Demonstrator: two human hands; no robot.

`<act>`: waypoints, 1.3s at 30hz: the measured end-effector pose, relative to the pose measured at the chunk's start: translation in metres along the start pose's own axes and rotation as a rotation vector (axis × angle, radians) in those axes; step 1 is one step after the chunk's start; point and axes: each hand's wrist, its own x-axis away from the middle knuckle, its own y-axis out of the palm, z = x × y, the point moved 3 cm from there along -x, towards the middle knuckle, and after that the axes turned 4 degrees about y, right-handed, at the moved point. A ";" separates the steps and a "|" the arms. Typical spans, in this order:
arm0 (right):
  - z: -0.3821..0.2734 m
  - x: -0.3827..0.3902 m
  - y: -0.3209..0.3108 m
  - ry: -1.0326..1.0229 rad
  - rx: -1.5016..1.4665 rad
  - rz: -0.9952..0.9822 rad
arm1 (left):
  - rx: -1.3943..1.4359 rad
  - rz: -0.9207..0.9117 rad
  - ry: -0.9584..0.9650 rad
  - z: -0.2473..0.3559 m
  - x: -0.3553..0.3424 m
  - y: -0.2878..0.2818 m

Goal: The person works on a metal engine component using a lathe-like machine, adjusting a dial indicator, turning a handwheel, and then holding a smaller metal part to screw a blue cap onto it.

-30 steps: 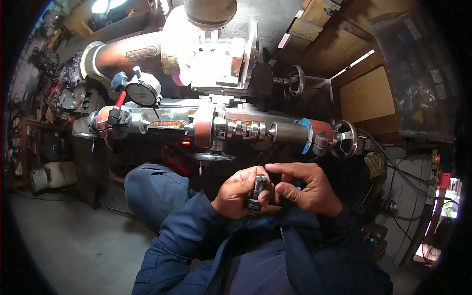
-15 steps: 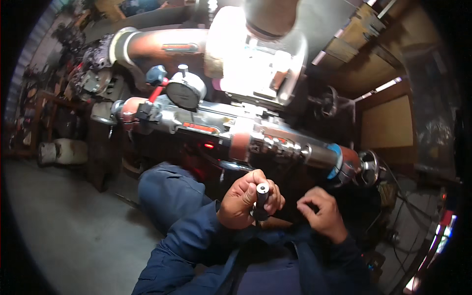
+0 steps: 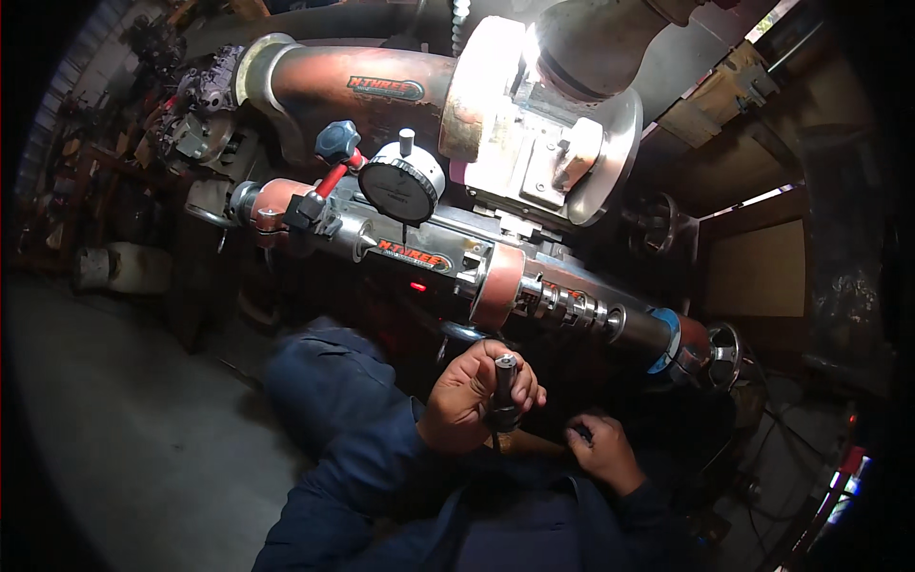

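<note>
My left hand (image 3: 462, 405) is closed around a small cylindrical metal part (image 3: 505, 379), held upright with a holed steel top and a dark ringed lower section. Lower to the right, my right hand (image 3: 605, 453) is apart from that part, its fingers curled around something dark that I cannot make out. Just beyond my hands lies the machine's long bed, where a lobed steel shaft (image 3: 562, 303) is mounted between a red clamp ring (image 3: 498, 286) and a tailstock (image 3: 644, 338). A dial indicator (image 3: 398, 186) on a red jointed arm stands over the bed, further left.
A large machine head (image 3: 581, 162) with a bright round plate occupies the back. A handwheel (image 3: 724, 357) is at the bed's right end. Metal parts (image 3: 191, 133) crowd the left side. A wooden panel (image 3: 753, 267) and hanging cables (image 3: 782, 429) are on the right.
My right hand has pulled away from the metal part, down and to the right, and its fingers have curled. My left hand still holds the part. The whole view has shifted and tilted.
</note>
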 end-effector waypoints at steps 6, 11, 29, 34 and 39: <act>-0.017 0.000 -0.010 0.096 -0.049 -0.027 | -0.114 0.013 -0.031 0.000 0.002 0.002; -0.022 0.002 -0.014 -0.062 -0.068 0.034 | -0.142 -0.016 -0.036 -0.002 0.004 -0.001; -0.116 -0.019 -0.064 -0.227 -0.619 0.128 | -0.516 -0.154 0.028 -0.009 0.006 -0.007; -0.129 -0.029 -0.056 -0.312 -0.632 0.219 | -0.606 -0.098 0.095 -0.010 0.006 -0.001; -0.131 -0.032 -0.054 -0.412 -0.540 0.221 | -0.848 -0.046 0.266 -0.005 0.006 0.004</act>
